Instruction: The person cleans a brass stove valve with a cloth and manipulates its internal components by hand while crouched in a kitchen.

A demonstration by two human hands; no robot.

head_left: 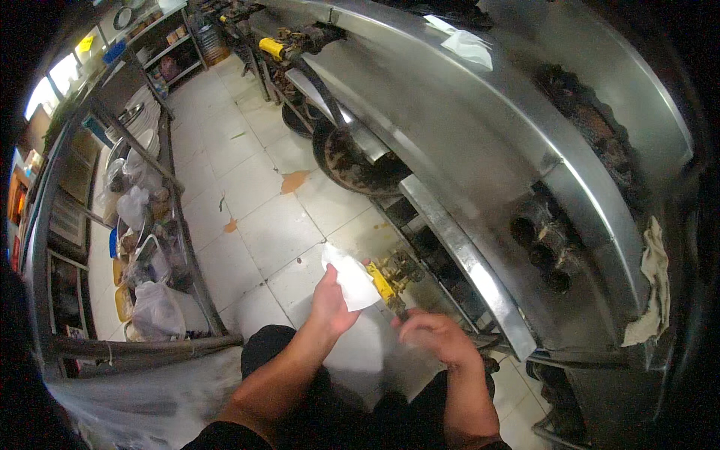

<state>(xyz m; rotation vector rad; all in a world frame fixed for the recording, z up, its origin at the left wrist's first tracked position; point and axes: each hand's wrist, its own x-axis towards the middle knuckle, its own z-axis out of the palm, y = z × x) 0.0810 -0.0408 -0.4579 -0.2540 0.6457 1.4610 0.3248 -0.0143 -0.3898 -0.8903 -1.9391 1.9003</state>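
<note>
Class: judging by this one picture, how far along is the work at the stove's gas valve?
Done: nothing clearly finished. In hand: left hand holds a white paper beside the yellow-handled valve; right hand reaches below it. Left: floor stains and grimy burners remain.

Single head-worn fisheye view, looking steeply down from above a kitchen aisle. Facing forward along the tiled floor [247, 187], which runs from near centre to far upper left. Steel cooking range [480, 150] curving along the right side, close to the lens; storage shelves [142, 195] on the left, slightly farther off. Forearms entering from the lower edge, with left hand [330, 304] and right hand [435, 337] near, just below centre. Straight edges bowed toward the rim; corners dark. No second view, hence no shared region.
</note>
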